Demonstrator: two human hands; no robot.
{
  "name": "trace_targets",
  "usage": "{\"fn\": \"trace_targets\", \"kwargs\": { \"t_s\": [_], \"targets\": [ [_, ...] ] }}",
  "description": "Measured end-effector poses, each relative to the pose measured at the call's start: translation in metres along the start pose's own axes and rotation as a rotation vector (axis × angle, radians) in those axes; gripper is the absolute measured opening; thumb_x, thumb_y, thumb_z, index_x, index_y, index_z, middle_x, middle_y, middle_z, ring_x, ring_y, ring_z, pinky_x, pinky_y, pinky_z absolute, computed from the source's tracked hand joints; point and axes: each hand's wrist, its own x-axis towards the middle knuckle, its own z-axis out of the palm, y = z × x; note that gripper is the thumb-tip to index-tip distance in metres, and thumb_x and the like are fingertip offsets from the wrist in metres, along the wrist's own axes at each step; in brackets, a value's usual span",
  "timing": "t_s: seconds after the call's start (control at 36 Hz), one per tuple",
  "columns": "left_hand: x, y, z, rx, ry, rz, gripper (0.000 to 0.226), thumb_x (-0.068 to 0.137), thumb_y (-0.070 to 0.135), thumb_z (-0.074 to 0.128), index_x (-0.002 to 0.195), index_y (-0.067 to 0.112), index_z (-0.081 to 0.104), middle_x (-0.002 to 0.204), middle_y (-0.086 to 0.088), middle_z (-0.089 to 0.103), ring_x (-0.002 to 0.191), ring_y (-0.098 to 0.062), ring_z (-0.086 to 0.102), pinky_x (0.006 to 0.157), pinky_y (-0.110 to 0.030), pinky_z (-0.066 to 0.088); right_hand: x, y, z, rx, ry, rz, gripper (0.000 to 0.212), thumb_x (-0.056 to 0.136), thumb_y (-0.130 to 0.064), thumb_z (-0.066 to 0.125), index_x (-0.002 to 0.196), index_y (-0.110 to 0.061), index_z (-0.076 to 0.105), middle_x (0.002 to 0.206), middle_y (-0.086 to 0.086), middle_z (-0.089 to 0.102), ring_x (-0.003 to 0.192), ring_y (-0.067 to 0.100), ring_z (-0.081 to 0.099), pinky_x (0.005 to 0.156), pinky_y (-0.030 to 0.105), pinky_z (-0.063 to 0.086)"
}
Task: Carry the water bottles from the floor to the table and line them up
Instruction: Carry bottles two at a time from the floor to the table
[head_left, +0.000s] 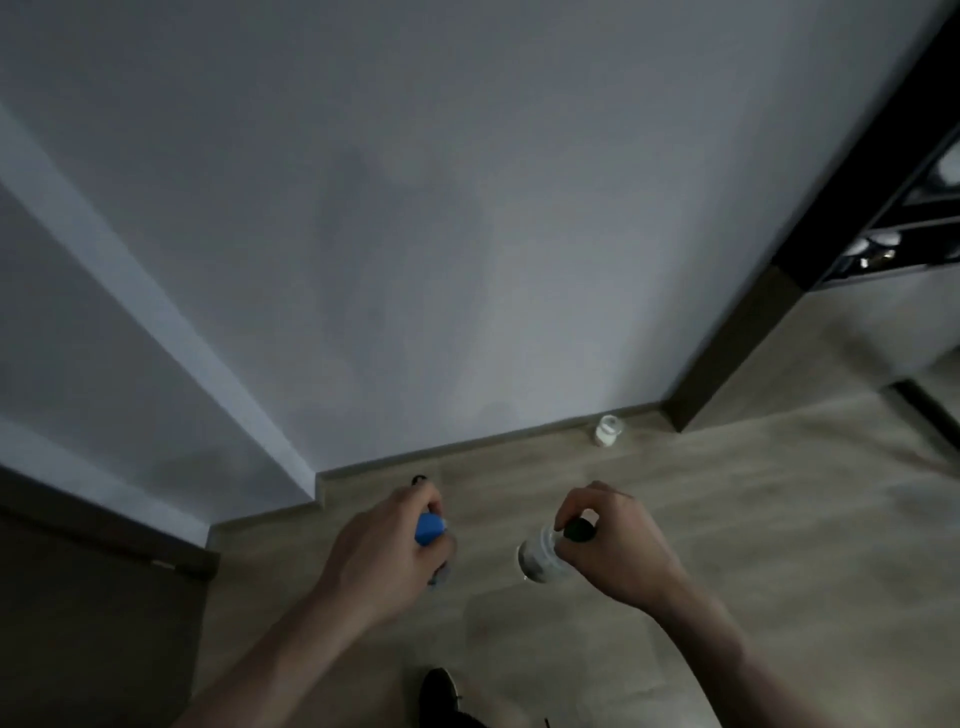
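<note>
A blue-capped clear plastic bottle (432, 530) is gripped by the left hand (387, 551), a dark-capped clear plastic bottle (550, 551) by the right hand (613, 540); a white-capped bottle (607, 431) is left on the wooden floor (727, 519); no table is seen.

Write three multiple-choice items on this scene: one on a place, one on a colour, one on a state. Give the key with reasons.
1. Where does the white-capped bottle stand?
A. on the floor by the baseboard
B. on a table
C. in the right hand

2. What colour is the cap of the bottle in the left hand?
A. red
B. blue
C. yellow

3. What is the right hand doing?
A. hanging empty
B. pressing flat on the wall
C. gripping a clear bottle by its dark cap

Key: 1 A, it stands alone on the wood floor against the wall's base. 2 B, a blue cap shows between the fingers. 3 C, the fingers close around the dark cap.
</note>
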Motion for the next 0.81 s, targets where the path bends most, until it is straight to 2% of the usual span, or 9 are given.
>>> {"fn": "trace_targets", "kwargs": {
  "t_s": [0.06, 0.19, 0.33, 0.42, 0.64, 0.75, 0.81],
  "targets": [
    [0.005, 0.032, 0.011, -0.012, 0.023, 0.047, 0.018, 0.079, 0.052, 0.052, 0.085, 0.038, 0.043, 0.072, 0.013, 0.055, 0.059, -0.005, 0.053, 0.050, -0.025, 0.034, -0.016, 0.020, -0.023, 0.001, 0.030, 0.006, 0.015, 0.065, -0.030, 0.070, 0.072, -0.042, 0.064, 0.086, -0.019, 0.060, 0.075, -0.001, 0.060, 0.058, 0.013, 0.041],
    [0.012, 0.117, 0.041, -0.049, 0.050, 0.128, 0.020, 0.081, 0.042, 0.064, 0.083, 0.038, 0.044, 0.070, 0.011, 0.056, 0.061, -0.005, 0.053, 0.051, -0.028, 0.036, -0.060, 0.075, -0.085, 0.004, 0.092, 0.017, 0.014, 0.065, -0.032, 0.072, 0.075, -0.040, 0.066, 0.085, -0.019, 0.060, 0.076, -0.001, 0.060, 0.059, 0.015, 0.045],
    [0.017, 0.198, 0.068, -0.078, 0.090, 0.214, 0.017, 0.084, 0.039, 0.064, 0.084, 0.036, 0.048, 0.070, 0.013, 0.056, 0.062, -0.004, 0.054, 0.049, -0.024, 0.038, -0.103, 0.131, -0.142, -0.022, 0.143, 0.067, 0.013, 0.065, -0.031, 0.071, 0.073, -0.040, 0.065, 0.084, -0.017, 0.060, 0.075, 0.002, 0.059, 0.061, 0.017, 0.045],
    [0.019, 0.243, 0.082, -0.076, 0.070, 0.271, 0.016, 0.086, 0.040, 0.065, 0.086, 0.036, 0.049, 0.070, 0.014, 0.057, 0.062, -0.003, 0.056, 0.049, -0.023, 0.043, -0.130, 0.163, -0.170, -0.058, 0.151, 0.112, 0.013, 0.067, -0.030, 0.070, 0.076, -0.039, 0.066, 0.086, -0.017, 0.060, 0.076, 0.003, 0.059, 0.065, 0.019, 0.047],
    [0.036, 0.353, 0.122, -0.052, -0.005, 0.434, 0.018, 0.082, 0.043, 0.066, 0.084, 0.036, 0.049, 0.078, 0.021, 0.059, 0.061, -0.009, 0.055, 0.051, -0.027, 0.044, -0.184, 0.236, -0.240, -0.019, 0.292, 0.228, 0.013, 0.068, -0.031, 0.072, 0.075, -0.040, 0.065, 0.085, -0.020, 0.059, 0.072, 0.001, 0.059, 0.058, 0.014, 0.042],
    [0.052, 0.402, 0.144, -0.031, -0.059, 0.516, 0.020, 0.079, 0.050, 0.063, 0.084, 0.037, 0.049, 0.082, 0.026, 0.057, 0.063, -0.005, 0.055, 0.050, -0.021, 0.037, -0.201, 0.265, -0.273, 0.012, 0.364, 0.265, 0.013, 0.067, -0.031, 0.071, 0.075, -0.040, 0.065, 0.085, -0.023, 0.059, 0.074, -0.003, 0.058, 0.057, 0.012, 0.038],
    [0.062, 0.427, 0.156, -0.041, -0.095, 0.547, 0.023, 0.075, 0.055, 0.059, 0.086, 0.037, 0.050, 0.082, 0.026, 0.057, 0.062, -0.007, 0.055, 0.050, -0.026, 0.042, -0.207, 0.280, -0.289, 0.017, 0.389, 0.284, 0.012, 0.068, -0.030, 0.071, 0.074, -0.040, 0.065, 0.085, -0.021, 0.060, 0.074, -0.002, 0.059, 0.058, 0.013, 0.039]
  ]
}}
